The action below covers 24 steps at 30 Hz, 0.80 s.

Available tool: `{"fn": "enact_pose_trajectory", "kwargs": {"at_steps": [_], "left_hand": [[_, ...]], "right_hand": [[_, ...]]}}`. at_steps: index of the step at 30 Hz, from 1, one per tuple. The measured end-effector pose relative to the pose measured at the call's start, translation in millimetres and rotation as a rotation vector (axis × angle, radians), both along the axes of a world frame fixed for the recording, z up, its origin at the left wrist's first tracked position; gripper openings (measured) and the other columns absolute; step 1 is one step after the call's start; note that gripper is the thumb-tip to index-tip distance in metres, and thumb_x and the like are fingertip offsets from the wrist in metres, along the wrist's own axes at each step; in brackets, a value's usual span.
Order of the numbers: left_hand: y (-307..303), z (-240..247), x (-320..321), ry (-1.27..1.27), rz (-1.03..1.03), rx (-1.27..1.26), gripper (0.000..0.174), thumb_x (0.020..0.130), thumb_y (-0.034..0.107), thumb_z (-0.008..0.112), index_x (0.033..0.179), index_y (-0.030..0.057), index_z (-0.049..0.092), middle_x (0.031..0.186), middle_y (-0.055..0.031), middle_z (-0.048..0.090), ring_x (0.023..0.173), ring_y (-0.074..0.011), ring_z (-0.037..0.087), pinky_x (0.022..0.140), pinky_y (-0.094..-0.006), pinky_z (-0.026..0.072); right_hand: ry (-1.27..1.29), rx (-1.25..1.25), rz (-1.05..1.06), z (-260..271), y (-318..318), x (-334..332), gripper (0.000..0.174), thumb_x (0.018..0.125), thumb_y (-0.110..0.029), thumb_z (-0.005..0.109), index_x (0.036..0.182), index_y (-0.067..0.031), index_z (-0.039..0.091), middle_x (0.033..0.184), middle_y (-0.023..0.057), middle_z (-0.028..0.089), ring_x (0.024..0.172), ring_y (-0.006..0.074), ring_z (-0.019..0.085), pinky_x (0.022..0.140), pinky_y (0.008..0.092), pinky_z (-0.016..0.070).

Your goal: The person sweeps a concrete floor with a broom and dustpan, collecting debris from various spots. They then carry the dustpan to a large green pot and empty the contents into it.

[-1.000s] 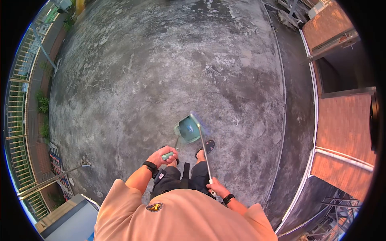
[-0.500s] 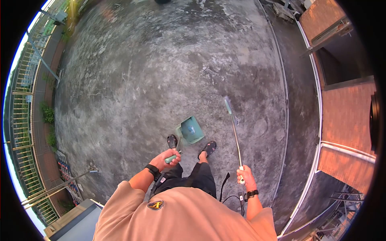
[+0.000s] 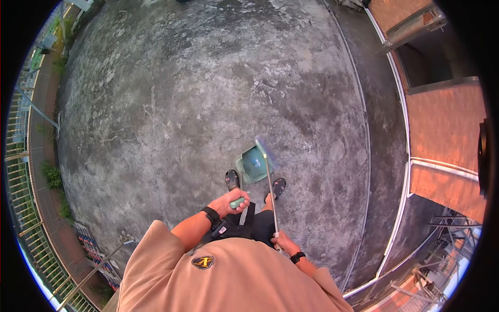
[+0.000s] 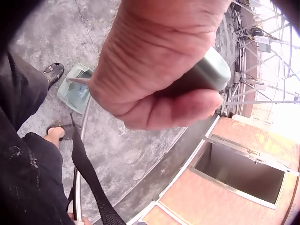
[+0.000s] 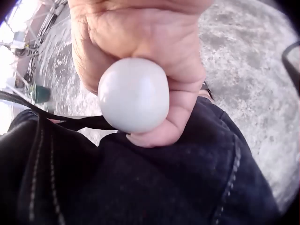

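My left hand [image 3: 230,203] grips the green handle [image 3: 237,203] of a long-handled dustpan [image 3: 247,173], its tray on the concrete just beyond the feet. Small pale bits [image 3: 257,162] lie in the tray. The fingers wrap round the handle's thick end [image 4: 215,72] in the left wrist view. Low at the right, my right hand [image 3: 286,243] holds a broom by the top of its metal stick [image 3: 273,205]. The slightly blurred broom head [image 3: 261,148] overlaps the tray's far right edge. A white rounded stick end [image 5: 134,96] pokes from the fist in the right wrist view.
Feet in dark clogs [image 3: 232,179] stand either side of the dustpan. Worn concrete floor [image 3: 197,104] spreads ahead. A brick wall [image 3: 444,130] with a dark opening runs along the right, and a railing [image 3: 23,177] along the left. A black strap [image 4: 89,173] hangs near the legs.
Half a second ago the broom was swung out to the right; now its head is back at the dustpan's edge, and the right hand has come in toward the body. The left hand keeps its grip.
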<state>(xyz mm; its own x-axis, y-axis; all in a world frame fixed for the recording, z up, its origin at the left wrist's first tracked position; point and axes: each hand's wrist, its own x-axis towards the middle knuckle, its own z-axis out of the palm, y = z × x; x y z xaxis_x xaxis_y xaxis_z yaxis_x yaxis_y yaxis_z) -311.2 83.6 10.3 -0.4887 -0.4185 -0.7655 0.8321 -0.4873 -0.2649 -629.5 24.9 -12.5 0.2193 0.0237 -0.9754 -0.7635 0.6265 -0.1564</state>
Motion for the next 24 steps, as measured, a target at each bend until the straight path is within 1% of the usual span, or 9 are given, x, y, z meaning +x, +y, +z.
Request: {"fn": "enact_pose_trajectory", "kwargs": {"at_steps": [2,3,6,8,10,11,16,18,24], "left_hand": [[8,-8,8,0.038,-0.007,-0.018,0.013,0.077,0.008,0.050,0.069,0.0101,0.040,0.055,0.0009,0.045,0.039,-0.0069,0.040,0.030,-0.0183,0.0294],[9,-7,11,0.067,-0.016,-0.031,0.013,0.077,0.007,0.050,0.069,0.0103,0.040,0.055,0.0015,0.045,0.039,-0.0067,0.040,0.031,-0.0182,0.0295],[8,1,14,0.055,-0.023,-0.051,0.016,0.079,0.007,0.048,0.068,0.0091,0.038,0.058,0.0006,0.044,0.041,-0.0058,0.041,0.032,-0.0179,0.0313],[6,4,16,0.062,-0.014,-0.066,0.016,0.080,0.008,0.048,0.068,0.0091,0.038,0.058,0.0009,0.044,0.042,-0.0057,0.041,0.032,-0.0180,0.0312],[0,6,12,0.071,-0.009,-0.080,0.016,0.080,0.008,0.048,0.067,0.0091,0.038,0.058,0.0013,0.044,0.042,-0.0057,0.041,0.032,-0.0180,0.0312],[-3,6,12,0.085,0.001,-0.069,0.017,0.080,0.009,0.047,0.066,0.0092,0.038,0.058,0.0015,0.044,0.042,-0.0057,0.041,0.033,-0.0181,0.0312],[-34,7,2,0.125,0.001,-0.045,0.018,0.081,0.011,0.046,0.063,0.0089,0.040,0.057,0.0015,0.044,0.041,-0.0060,0.040,0.033,-0.0183,0.0312],[-57,35,-6,-0.053,0.022,0.021,0.018,0.080,0.010,0.046,0.063,0.0082,0.040,0.057,0.0008,0.044,0.039,-0.0060,0.038,0.031,-0.0184,0.0308],[-120,-4,-31,0.068,0.016,-0.004,0.021,0.079,0.013,0.047,0.059,0.0094,0.041,0.052,0.0017,0.042,0.037,-0.0061,0.038,0.030,-0.0178,0.0301]], "right_hand": [[-0.099,-0.079,0.050,34,4,7,0.020,0.069,-0.002,0.055,0.085,-0.0016,0.043,0.059,0.0036,0.046,0.042,0.0138,0.047,0.037,0.0277,0.0370],[-0.082,-0.122,-0.012,41,6,6,0.015,0.068,-0.002,0.056,0.080,-0.0029,0.046,0.056,0.0024,0.046,0.041,0.0133,0.046,0.037,0.0261,0.0362],[-0.086,-0.126,-0.177,54,2,2,0.016,0.068,-0.004,0.057,0.081,-0.0034,0.046,0.057,0.0024,0.046,0.040,0.0130,0.046,0.037,0.0257,0.0360],[-0.169,-0.164,-0.092,42,-6,-12,0.018,0.069,-0.006,0.058,0.082,-0.0043,0.046,0.058,0.0023,0.047,0.041,0.0118,0.046,0.037,0.0257,0.0363],[-0.080,-0.129,-0.265,73,-31,6,0.018,0.070,-0.007,0.059,0.081,-0.0051,0.045,0.059,0.0022,0.047,0.041,0.0106,0.046,0.037,0.0265,0.0375],[-0.066,-0.176,-0.249,73,-43,3,0.017,0.071,-0.008,0.059,0.080,-0.0058,0.045,0.060,0.0023,0.047,0.042,0.0101,0.046,0.036,0.0275,0.0388],[-0.087,-0.357,-0.248,54,-153,-20,0.015,0.071,-0.007,0.057,0.078,-0.0055,0.044,0.059,0.0033,0.047,0.042,0.0114,0.048,0.032,0.0281,0.0392],[-0.052,-0.441,-0.236,54,-213,-21,0.015,0.070,-0.006,0.057,0.078,-0.0039,0.045,0.058,0.0047,0.049,0.042,0.0127,0.049,0.032,0.0292,0.0408],[0.007,-0.630,-0.215,12,-386,-37,0.015,0.071,-0.009,0.056,0.076,-0.0038,0.043,0.058,0.0043,0.048,0.043,0.0127,0.049,0.035,0.0286,0.0417]]}}
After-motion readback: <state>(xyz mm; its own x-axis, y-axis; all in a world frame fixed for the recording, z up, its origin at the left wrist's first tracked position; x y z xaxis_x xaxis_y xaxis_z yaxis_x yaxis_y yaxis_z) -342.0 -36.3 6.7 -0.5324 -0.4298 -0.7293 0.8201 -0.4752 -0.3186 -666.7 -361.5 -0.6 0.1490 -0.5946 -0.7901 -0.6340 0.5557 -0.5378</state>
